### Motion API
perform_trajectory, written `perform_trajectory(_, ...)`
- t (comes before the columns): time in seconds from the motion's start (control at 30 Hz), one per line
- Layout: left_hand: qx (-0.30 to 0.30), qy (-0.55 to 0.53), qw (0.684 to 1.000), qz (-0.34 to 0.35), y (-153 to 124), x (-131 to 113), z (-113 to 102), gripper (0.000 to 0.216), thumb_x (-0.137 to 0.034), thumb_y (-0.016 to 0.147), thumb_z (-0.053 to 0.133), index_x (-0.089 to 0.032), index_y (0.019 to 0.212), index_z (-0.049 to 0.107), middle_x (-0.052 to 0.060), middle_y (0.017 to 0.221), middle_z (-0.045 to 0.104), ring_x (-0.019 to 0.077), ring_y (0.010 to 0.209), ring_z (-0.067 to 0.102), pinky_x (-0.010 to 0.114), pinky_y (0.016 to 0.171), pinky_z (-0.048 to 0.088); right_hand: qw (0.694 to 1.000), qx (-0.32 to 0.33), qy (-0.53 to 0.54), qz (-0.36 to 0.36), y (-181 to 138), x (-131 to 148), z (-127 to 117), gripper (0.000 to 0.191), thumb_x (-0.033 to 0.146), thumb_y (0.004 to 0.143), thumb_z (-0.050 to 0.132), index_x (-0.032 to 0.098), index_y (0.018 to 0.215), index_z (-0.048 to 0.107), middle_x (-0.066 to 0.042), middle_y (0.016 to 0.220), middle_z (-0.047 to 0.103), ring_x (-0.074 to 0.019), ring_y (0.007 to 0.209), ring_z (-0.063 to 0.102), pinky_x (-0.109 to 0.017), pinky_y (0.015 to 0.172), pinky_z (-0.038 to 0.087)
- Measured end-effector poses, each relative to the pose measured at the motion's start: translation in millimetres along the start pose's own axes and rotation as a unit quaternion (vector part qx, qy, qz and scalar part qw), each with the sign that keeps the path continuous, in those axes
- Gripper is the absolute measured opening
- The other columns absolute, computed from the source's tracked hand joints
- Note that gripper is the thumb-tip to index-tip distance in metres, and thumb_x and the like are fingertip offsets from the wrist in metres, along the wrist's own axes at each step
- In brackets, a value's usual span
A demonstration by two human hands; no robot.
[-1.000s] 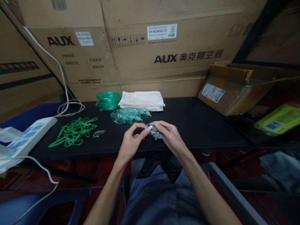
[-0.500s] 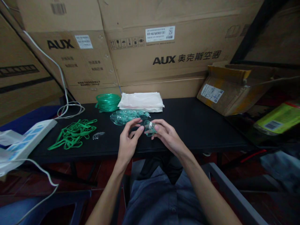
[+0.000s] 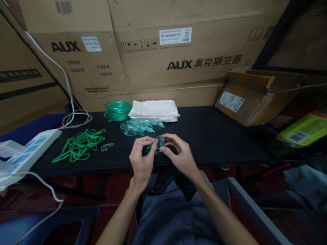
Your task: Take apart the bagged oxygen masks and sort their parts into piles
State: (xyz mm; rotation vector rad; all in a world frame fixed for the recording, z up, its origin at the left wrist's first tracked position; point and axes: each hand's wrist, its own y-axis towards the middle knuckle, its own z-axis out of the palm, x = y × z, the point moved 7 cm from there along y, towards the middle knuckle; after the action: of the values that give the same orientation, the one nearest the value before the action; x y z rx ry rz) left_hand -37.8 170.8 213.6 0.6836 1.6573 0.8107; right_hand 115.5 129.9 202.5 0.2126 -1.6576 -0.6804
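Note:
Both my hands meet over the front edge of the black table (image 3: 217, 136). Between them is a small clear green mask (image 3: 156, 145), gripped by the fingers of my left hand (image 3: 141, 163) on its left side and by my right hand (image 3: 178, 156) on its right. Just behind it lies a row of several more clear green masks (image 3: 140, 127). A loose heap of green elastic straps (image 3: 80, 144) lies to the left, with a small clear metal clip (image 3: 107, 146) beside it.
A coil of green tubing (image 3: 117, 110) and a stack of white plastic bags (image 3: 154, 109) sit at the table's back. Large AUX cartons (image 3: 178, 51) form a wall behind. A power strip (image 3: 28, 153) lies at left, an open carton (image 3: 250, 95) at right.
Both hands have drawn the mask a little lower and closer to me, and the mask has been turned. My left fingers, apart half a second ago, now close on it.

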Motion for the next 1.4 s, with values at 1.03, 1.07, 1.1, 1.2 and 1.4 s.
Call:
perform_trajectory(1.03,0.030,0.039,0.999,0.023,-2,0,3,0.007,-0.023,0.096,0.070,-0.019,0.098,0.075,0.003,0.093,0.077,0.0166,0.085,0.073,0.028,0.082,0.059,0.995,0.001,-0.098,-0.037,0,7,5,0.014,0.021,0.094,0.060,0.019,0.081,0.065,0.001,0.075,0.065,-0.0147,0.069,0.062,-0.024,0.069,0.049)
perform_trajectory(1.07,0.032,0.036,0.999,0.016,-2,1,3,0.007,-0.023,0.095,0.070,-0.019,0.098,0.075,0.003,0.093,0.077,0.0163,0.084,0.073,0.027,0.082,0.058,0.995,0.005,-0.091,-0.032,0,5,5,0.014,0.021,0.094,0.061,0.019,0.081,0.065,0.001,0.076,0.066,-0.0147,0.069,0.062,-0.024,0.069,0.050)
perform_trajectory(1.1,0.035,0.034,0.999,0.010,-1,2,3,0.007,-0.023,0.095,0.071,-0.019,0.098,0.075,0.002,0.093,0.077,0.0161,0.084,0.073,0.027,0.082,0.058,0.996,0.008,-0.084,-0.027,0,3,5,0.013,0.022,0.094,0.061,0.019,0.082,0.065,0.001,0.076,0.066,-0.0148,0.070,0.063,-0.025,0.070,0.050)
perform_trajectory(1.2,0.051,0.026,0.998,-0.005,0,4,4,0.007,-0.024,0.094,0.072,-0.019,0.098,0.075,0.002,0.093,0.077,0.0160,0.085,0.073,0.027,0.084,0.057,0.998,0.013,-0.060,-0.006,0,-4,4,0.012,0.025,0.096,0.062,0.019,0.086,0.066,0.000,0.080,0.068,-0.0152,0.072,0.066,-0.025,0.073,0.053)
perform_trajectory(1.4,0.063,0.009,0.998,-0.021,1,6,6,0.007,-0.025,0.094,0.072,-0.021,0.099,0.074,0.002,0.095,0.076,0.0173,0.089,0.072,0.028,0.086,0.056,0.998,0.046,-0.001,0.034,0,-9,7,0.014,0.034,0.097,0.065,0.021,0.101,0.066,-0.002,0.094,0.072,-0.0167,0.085,0.073,-0.027,0.081,0.058)
